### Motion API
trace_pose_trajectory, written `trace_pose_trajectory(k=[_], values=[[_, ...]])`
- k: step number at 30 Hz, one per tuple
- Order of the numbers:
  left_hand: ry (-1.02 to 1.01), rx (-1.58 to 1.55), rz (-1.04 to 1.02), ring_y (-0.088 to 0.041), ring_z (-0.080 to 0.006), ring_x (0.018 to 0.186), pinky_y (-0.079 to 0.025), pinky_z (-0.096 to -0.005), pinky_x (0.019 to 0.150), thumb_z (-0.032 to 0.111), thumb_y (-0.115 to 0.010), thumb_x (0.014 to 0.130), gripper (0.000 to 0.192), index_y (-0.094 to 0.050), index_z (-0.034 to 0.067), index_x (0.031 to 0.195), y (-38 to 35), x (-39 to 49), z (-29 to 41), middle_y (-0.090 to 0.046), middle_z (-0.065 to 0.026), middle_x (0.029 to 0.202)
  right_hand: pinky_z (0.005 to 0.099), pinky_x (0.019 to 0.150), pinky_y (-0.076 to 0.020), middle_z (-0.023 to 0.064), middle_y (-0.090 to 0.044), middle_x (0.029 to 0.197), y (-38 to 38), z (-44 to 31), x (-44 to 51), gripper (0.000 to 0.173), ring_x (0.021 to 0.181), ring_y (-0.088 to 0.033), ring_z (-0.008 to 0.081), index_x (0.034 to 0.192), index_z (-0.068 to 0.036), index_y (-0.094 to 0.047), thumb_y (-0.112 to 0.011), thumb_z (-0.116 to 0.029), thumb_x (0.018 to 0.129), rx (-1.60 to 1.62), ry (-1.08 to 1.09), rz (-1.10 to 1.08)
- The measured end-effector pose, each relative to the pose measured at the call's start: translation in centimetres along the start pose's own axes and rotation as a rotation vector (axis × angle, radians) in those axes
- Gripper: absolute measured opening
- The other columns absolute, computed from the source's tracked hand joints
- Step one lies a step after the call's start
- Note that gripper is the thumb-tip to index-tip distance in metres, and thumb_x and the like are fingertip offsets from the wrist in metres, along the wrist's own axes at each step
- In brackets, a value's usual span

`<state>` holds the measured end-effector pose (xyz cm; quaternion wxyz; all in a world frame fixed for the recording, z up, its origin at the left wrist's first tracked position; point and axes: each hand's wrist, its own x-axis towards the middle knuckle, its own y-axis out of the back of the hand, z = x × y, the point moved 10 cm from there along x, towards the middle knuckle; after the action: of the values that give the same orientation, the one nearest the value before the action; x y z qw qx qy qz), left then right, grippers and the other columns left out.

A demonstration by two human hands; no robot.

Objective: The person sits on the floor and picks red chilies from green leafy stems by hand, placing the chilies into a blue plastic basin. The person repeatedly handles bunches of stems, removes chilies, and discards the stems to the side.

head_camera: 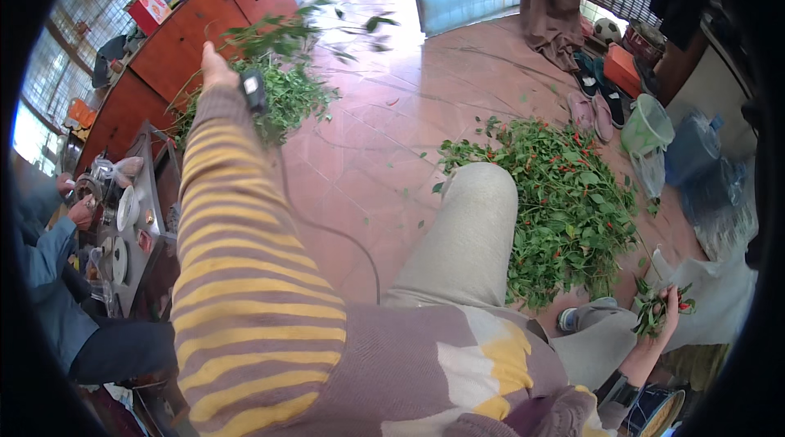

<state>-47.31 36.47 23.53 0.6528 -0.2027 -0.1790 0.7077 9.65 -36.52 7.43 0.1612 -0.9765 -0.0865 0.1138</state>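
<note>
My left arm, in a striped sleeve, reaches far forward. My left hand (218,71) is seen edge-on beside a blurred leafy sprig (276,32); whether its fingers grip the sprig is hidden. Below the sprig lies a heap of green leafy plants (291,90). Low on the right, my right hand (667,317) holds a small bunch of red chilli peppers with leaves (647,313). A large pile of chilli plants (570,210), dotted with red peppers, spreads on the floor beyond my bent knee (481,192).
At the left, a person in a blue sleeve (49,259) handles a pot at a low table (150,192). Red cabinets (190,38) stand behind. On the right are a green bucket (647,121), pink shoes (592,115) and large plastic bottles (696,149). A cable (343,234) crosses the tiled floor.
</note>
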Motion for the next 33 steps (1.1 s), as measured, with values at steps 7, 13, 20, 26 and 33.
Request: trace_pose_trajectory(k=[7,13,20,26,33], values=[[0.143,0.503,-0.099,-0.057,-0.0184,0.056,-0.047,-0.0308,0.051,0.017,-0.051,0.079,0.019,-0.059,-0.001,0.083,-2.7,-6.8,-18.0,-0.059,-0.0083,0.067,0.0169,0.04,-0.032,-0.0019,-0.053,0.071,-7.4,4.0,0.3,0.012,0.046,-0.042,0.0026,0.083,-0.011,-0.054,-0.057,-0.021,0.088,-0.065,-0.11,-0.078],[0.041,0.361,-1.164,-0.062,-0.0175,0.083,-0.049,-0.0288,0.076,0.026,-0.07,0.073,0.051,-0.054,-0.004,0.111,-25.2,-38.4,-30.7,-0.064,-0.011,0.093,0.0168,0.039,-0.0338,-0.0008,-0.053,0.069,-16.5,4.9,-3.6,0.011,0.046,-0.044,0.0039,0.087,-0.009,-0.053,-0.057,-0.02,0.088,-0.101,-0.154,-0.431],[0.758,0.439,-1.516,-0.055,-0.0146,0.067,-0.046,-0.0278,0.062,0.028,-0.066,0.079,0.039,-0.056,-0.004,0.098,-24.8,-53.3,-35.6,-0.06,-0.007,0.081,0.0192,0.055,-0.035,0.0015,-0.051,0.072,-16.6,2.1,-5.3,0.013,0.064,-0.046,0.0073,0.083,-0.005,-0.051,-0.052,-0.016,0.091,-0.225,0.173,-0.496],[0.41,0.594,-1.506,-0.056,-0.0198,0.064,-0.046,-0.0327,0.06,0.024,-0.055,0.087,0.026,-0.059,-0.001,0.079,-24.8,-53.6,-37.7,-0.058,-0.0114,0.07,0.0208,0.055,-0.0363,-0.0003,-0.05,0.073,-13.7,2.2,-4.5,0.011,0.063,-0.046,0.0074,0.083,-0.006,-0.052,-0.052,-0.015,0.091,-0.187,0.237,-0.368],[-0.989,0.247,-1.545,-0.057,-0.0324,0.083,-0.048,-0.0407,0.069,0.008,-0.053,0.074,0.024,-0.057,0.001,0.097,-26.2,-54.8,-28.8,-0.059,-0.0134,0.09,0.0236,0.044,-0.0405,0.0013,-0.058,0.075,-5.0,4.3,1.5,0.017,0.053,-0.053,0.0121,0.085,-0.007,-0.057,-0.058,-0.024,0.086,0.357,-0.168,-0.143]])
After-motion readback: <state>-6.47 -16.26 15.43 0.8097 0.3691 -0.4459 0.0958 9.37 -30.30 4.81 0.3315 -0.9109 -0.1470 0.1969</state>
